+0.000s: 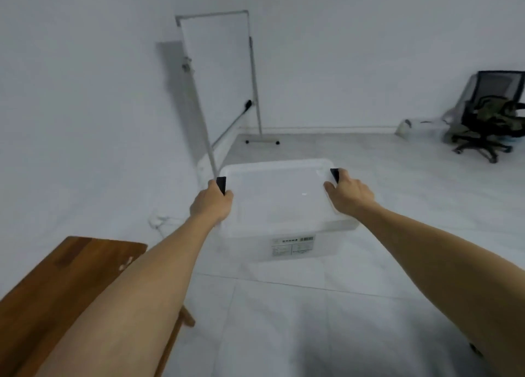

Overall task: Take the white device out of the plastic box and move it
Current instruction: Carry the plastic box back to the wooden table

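A translucent white plastic box [284, 206] with its lid on sits on the tiled floor in front of me, a label on its near wall. My left hand [211, 204] is closed around the black latch [221, 184] on the box's left side. My right hand [348, 193] grips the black latch [334, 174] on the right side. The lid hides what is inside, so the white device is not visible.
A brown wooden table [71, 285] stands at the lower left, close to my left forearm. A whiteboard on a wheeled stand [221, 72] leans by the corner behind the box. A black office chair [488, 115] stands at the far right. White cable lies left of the box.
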Available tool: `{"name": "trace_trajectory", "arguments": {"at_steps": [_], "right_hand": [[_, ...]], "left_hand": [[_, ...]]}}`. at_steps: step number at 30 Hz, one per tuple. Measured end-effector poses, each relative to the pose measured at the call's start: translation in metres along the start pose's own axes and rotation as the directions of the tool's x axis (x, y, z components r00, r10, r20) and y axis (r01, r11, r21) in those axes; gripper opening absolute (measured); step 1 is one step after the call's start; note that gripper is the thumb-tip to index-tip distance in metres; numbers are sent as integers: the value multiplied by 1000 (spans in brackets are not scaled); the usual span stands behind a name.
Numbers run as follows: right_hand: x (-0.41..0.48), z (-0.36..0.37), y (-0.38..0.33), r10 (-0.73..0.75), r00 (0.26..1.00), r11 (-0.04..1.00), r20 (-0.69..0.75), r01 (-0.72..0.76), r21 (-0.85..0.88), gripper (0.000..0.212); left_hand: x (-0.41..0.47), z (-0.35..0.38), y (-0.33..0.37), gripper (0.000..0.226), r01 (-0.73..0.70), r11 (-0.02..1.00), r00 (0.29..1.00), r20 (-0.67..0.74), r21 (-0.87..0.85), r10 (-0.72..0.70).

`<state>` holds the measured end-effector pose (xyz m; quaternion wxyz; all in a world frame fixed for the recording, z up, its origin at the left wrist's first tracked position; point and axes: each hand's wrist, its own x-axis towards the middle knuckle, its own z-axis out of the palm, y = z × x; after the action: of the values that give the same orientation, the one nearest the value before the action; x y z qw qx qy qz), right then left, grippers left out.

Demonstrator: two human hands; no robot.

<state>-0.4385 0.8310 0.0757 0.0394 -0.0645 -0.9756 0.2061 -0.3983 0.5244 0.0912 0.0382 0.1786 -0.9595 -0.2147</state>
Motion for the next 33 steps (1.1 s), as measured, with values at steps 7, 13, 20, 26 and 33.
{"name": "trace_trajectory", "arguments": {"at_steps": [7,13,20,26,33], "right_hand": [[61,69,-122,-272,951,962,148,275,3,50],[94,124,-219,-485,838,870,249,492,39,52],[72,191,-319,-692,624,693,364,714,93,51],[23,256,-396,-775,478,584,413,791,181,54],[-64,332,-502,-784,430,553,449,811,189,47]], "left_hand": [[29,-26,-97,49,286,958,956,-64,-34,-288],[31,-36,-165,56,487,867,850,-169,-110,-499],[-9,-39,-240,55,706,688,638,-269,-171,-722],[-46,-54,-316,53,796,556,505,-242,-241,-828],[-84,-83,-435,52,837,435,398,-175,-333,-900]]}}
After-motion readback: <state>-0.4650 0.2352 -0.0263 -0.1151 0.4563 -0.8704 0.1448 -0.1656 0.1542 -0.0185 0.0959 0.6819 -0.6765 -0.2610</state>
